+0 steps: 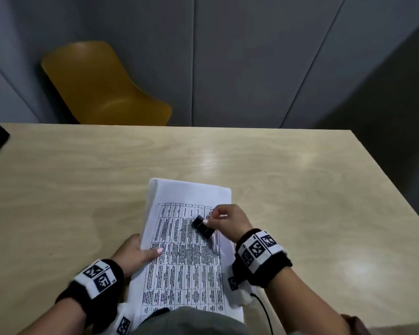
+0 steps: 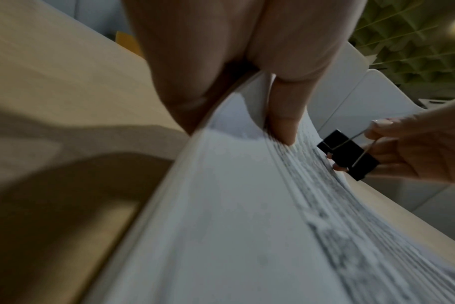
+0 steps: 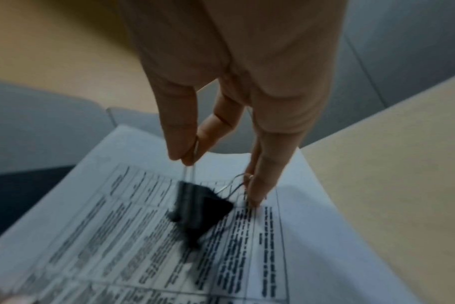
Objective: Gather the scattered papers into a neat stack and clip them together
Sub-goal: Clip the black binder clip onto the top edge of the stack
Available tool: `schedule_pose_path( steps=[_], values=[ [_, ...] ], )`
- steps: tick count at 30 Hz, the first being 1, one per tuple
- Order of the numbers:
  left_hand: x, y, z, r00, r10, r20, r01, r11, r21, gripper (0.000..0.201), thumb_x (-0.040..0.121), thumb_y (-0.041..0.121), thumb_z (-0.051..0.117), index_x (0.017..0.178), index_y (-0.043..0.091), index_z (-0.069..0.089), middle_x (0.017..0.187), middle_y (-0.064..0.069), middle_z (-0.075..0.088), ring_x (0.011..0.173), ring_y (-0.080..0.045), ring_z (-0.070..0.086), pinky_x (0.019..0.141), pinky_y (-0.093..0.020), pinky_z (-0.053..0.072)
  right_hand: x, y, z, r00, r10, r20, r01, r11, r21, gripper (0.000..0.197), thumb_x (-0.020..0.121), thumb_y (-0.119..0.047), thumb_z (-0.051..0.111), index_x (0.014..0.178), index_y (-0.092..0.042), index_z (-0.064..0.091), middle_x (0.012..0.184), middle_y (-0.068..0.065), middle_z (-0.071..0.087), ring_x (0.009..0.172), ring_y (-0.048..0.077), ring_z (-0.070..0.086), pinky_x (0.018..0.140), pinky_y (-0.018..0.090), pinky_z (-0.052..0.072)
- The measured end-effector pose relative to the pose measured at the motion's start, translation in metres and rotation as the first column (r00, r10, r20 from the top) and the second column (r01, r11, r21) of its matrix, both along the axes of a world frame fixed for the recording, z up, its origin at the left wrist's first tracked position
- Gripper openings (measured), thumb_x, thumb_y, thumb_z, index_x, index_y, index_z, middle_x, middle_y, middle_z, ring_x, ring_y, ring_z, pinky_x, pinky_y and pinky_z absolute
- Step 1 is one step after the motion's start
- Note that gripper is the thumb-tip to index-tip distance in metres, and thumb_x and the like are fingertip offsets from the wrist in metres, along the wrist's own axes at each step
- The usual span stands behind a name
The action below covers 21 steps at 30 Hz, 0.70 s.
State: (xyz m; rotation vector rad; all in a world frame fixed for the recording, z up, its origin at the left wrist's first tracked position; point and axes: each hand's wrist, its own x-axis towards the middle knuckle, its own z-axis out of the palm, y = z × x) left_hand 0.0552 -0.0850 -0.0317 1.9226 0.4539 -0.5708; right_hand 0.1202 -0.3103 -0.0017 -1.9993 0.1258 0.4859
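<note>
The right hand (image 1: 224,220) pinches the wire handles of a black binder clip (image 1: 203,226) over the printed stack of papers (image 1: 184,257), whose long axis runs away from the person, while the left hand (image 1: 137,253) grips the stack's left edge.

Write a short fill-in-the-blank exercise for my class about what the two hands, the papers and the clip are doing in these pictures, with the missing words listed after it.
1. The right hand pinches the wire handles of a ____ binder clip.
2. The left hand grips the paper stack by its ____ edge.
3. The top sheet is printed with a ____ of text.
4. Behind the wooden table stands a ____ chair.

Missing words: black; left; table; yellow
</note>
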Motion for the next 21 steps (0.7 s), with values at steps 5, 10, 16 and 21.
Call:
schedule_pose_path(
  steps=[5, 10, 16, 21],
  values=[
    [-0.007, -0.001, 0.003, 0.997, -0.009, 0.072, 0.008, 1.000, 0.013, 0.037, 0.083, 0.015, 0.066, 0.115, 0.001, 0.054, 0.100, -0.011, 0.065, 0.096, -0.027, 0.059, 0.095, -0.045, 0.045, -0.004, 0.003, 0.016, 0.960, 0.279, 0.023, -0.268, 0.940, -0.211, 0.031, 0.067, -0.004, 0.074, 0.074, -0.027, 0.054, 0.087, 0.001, 0.064, 0.080, 0.017, 0.059, 0.079, 0.031, 0.051],
    [-0.011, 0.001, 0.002, 0.996, 0.012, 0.084, -0.009, 0.999, -0.034, 0.026, 0.084, 0.018, 0.064, 0.106, 0.006, 0.056, 0.086, -0.005, 0.061, 0.084, -0.020, 0.057, 0.082, -0.038, 0.047, 0.005, -0.011, 0.051, 0.946, 0.232, 0.227, -0.181, 0.957, -0.226, 0.039, 0.063, 0.000, 0.077, 0.079, -0.025, 0.052, 0.083, 0.000, 0.062, 0.077, 0.015, 0.059, 0.072, 0.020, 0.051],
    [-0.012, -0.002, 0.007, 0.997, 0.024, 0.070, -0.016, 0.993, -0.120, 0.012, 0.084, 0.017, 0.064, 0.087, 0.009, 0.056, 0.073, -0.007, 0.046, 0.067, -0.021, 0.047, 0.057, -0.025, 0.045, 0.031, -0.023, 0.106, 0.853, 0.067, 0.518, -0.017, 0.995, -0.100, 0.048, 0.057, 0.011, 0.077, 0.063, -0.026, 0.047, 0.079, 0.006, 0.067, 0.078, 0.023, 0.065, 0.076, 0.031, 0.057],
    [-0.013, -0.006, 0.012, 0.996, 0.039, 0.082, -0.027, 0.990, -0.138, 0.020, 0.083, 0.020, 0.064, 0.099, 0.013, 0.056, 0.085, -0.012, 0.055, 0.073, -0.024, 0.051, 0.069, -0.034, 0.050, 0.035, -0.019, 0.127, 0.839, 0.198, 0.506, -0.098, 0.971, -0.218, 0.046, 0.057, 0.015, 0.075, 0.059, -0.020, 0.045, 0.077, 0.008, 0.068, 0.068, 0.008, 0.065, 0.066, 0.025, 0.058]
  ],
)
